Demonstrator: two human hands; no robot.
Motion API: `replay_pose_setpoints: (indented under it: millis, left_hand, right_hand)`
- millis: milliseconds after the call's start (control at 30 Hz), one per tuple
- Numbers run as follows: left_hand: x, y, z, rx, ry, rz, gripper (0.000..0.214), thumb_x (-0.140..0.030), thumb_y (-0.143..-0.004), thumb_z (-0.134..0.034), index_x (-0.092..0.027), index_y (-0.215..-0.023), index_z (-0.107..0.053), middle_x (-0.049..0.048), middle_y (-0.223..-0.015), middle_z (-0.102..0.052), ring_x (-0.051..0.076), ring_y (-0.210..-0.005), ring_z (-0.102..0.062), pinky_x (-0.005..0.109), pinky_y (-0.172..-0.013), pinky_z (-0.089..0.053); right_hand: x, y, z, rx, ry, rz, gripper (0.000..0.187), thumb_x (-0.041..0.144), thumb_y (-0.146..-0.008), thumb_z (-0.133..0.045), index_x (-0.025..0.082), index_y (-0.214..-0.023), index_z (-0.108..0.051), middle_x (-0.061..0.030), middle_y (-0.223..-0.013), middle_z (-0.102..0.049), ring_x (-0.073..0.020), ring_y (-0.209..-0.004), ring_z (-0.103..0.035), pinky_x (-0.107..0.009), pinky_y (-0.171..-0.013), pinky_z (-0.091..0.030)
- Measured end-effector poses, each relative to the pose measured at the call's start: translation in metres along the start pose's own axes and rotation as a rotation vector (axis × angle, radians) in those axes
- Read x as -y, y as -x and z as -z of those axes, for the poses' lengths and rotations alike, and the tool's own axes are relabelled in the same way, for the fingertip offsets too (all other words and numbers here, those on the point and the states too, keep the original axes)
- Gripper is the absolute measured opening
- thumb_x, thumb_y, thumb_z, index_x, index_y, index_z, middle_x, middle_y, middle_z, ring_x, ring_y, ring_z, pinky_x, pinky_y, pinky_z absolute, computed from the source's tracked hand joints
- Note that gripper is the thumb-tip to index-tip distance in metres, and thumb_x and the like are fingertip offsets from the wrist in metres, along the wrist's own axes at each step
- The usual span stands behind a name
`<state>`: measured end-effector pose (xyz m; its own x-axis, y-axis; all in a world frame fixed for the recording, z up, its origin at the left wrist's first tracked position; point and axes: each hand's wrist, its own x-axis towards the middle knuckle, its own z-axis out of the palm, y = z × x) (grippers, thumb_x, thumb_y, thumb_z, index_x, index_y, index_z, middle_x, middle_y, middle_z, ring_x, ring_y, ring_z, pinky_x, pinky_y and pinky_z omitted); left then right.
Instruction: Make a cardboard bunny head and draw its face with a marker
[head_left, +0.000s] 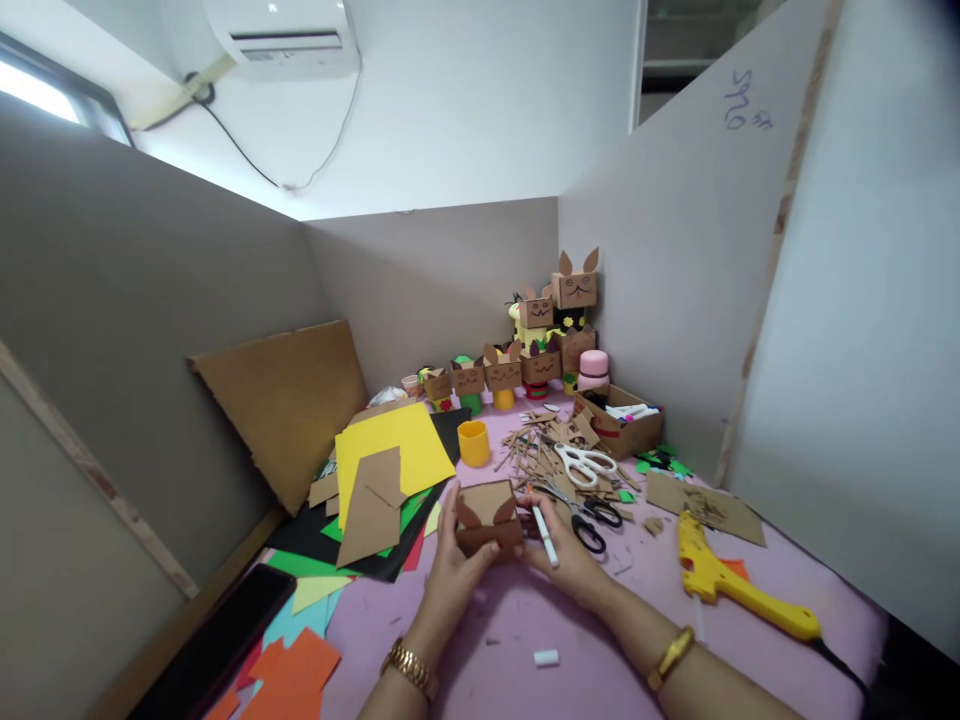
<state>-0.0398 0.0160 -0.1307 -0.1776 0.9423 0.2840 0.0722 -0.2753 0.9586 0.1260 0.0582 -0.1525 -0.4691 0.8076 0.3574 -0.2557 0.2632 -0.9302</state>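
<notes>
In the middle of the head view, my left hand (454, 575) is closed on the left side of a small cardboard box (487, 538) with two darker ear-shaped pieces on it. My right hand (570, 565) steadies the box's right side. A white marker (546, 536) is also gripped between its fingers, the uncapped end pointing away from me. A white marker cap (547, 658) lies on the pink tabletop (495, 690) in front of me. Just beyond the box stands a yellow paper cylinder (473, 444).
White-handled scissors (583, 464) and black-handled scissors (596, 522) lie among cardboard scraps (529, 450). A yellow glue gun (742, 590) rests at right, a phone (217, 640) at left beside coloured paper (390, 440). Several cardboard animal figures (502, 372) stand behind, near a marker box (626, 428).
</notes>
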Motion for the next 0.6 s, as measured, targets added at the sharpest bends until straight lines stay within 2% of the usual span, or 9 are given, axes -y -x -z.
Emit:
replay_pose_setpoints:
  millis: [67, 233, 333, 467, 600]
  left_hand:
    - [-0.0016, 0.0013, -0.0019, -0.003, 0.002, -0.003, 0.086, -0.021, -0.069, -0.072, -0.027, -0.141, -0.026, 0.0097, -0.151, -0.029, 0.030, -0.136, -0.031, 0.043, -0.111, -0.025]
    - [-0.0051, 0.0018, -0.0050, -0.017, 0.031, 0.004, 0.082, -0.022, -0.068, -0.071, -0.028, -0.138, -0.029, 0.0091, -0.144, -0.040, 0.028, -0.129, -0.041, 0.037, -0.102, -0.040]
    - [-0.0019, -0.0001, -0.0033, -0.048, 0.027, 0.024, 0.086, -0.025, -0.065, -0.074, -0.026, -0.138, -0.029, 0.0114, -0.140, -0.042, 0.029, -0.125, -0.046, 0.037, -0.098, -0.043]
    - [0.0005, -0.0015, 0.0010, -0.127, 0.010, 0.037, 0.081, -0.034, -0.070, -0.072, -0.026, -0.137, -0.027, 0.0137, -0.136, -0.043, 0.030, -0.119, -0.050, 0.038, -0.092, -0.046]
    - [-0.0033, 0.0004, 0.0019, -0.125, 0.018, 0.027, 0.074, -0.037, -0.070, -0.072, -0.028, -0.133, -0.034, 0.0114, -0.127, -0.052, 0.028, -0.110, -0.056, 0.036, -0.086, -0.049]
  right_hand:
    - [0.0015, 0.0002, -0.0003, -0.001, 0.007, -0.006, 0.048, 0.017, -0.069, -0.064, 0.025, -0.107, -0.036, -0.0033, -0.101, -0.062, -0.0215, -0.095, -0.062, -0.037, -0.083, -0.047]
    - [0.0033, 0.0006, 0.0001, -0.020, 0.045, -0.010, 0.046, 0.016, -0.070, -0.062, 0.024, -0.108, -0.037, -0.0022, -0.097, -0.062, -0.0206, -0.090, -0.062, -0.034, -0.077, -0.048]
    - [0.0002, 0.0008, 0.0014, -0.027, 0.067, -0.006, 0.045, 0.018, -0.071, -0.063, 0.023, -0.108, -0.038, -0.0034, -0.098, -0.060, -0.0205, -0.092, -0.061, -0.035, -0.081, -0.047]
    - [-0.0017, 0.0034, 0.0030, -0.035, 0.106, 0.010, 0.046, 0.028, -0.073, -0.068, 0.022, -0.110, -0.040, -0.0061, -0.104, -0.058, -0.0225, -0.098, -0.057, -0.039, -0.088, -0.044]
    - [0.0051, 0.0071, 0.0015, -0.035, 0.112, 0.022, 0.048, 0.039, -0.075, -0.068, 0.022, -0.112, -0.040, -0.0081, -0.110, -0.056, -0.0236, -0.102, -0.056, -0.040, -0.088, -0.044]
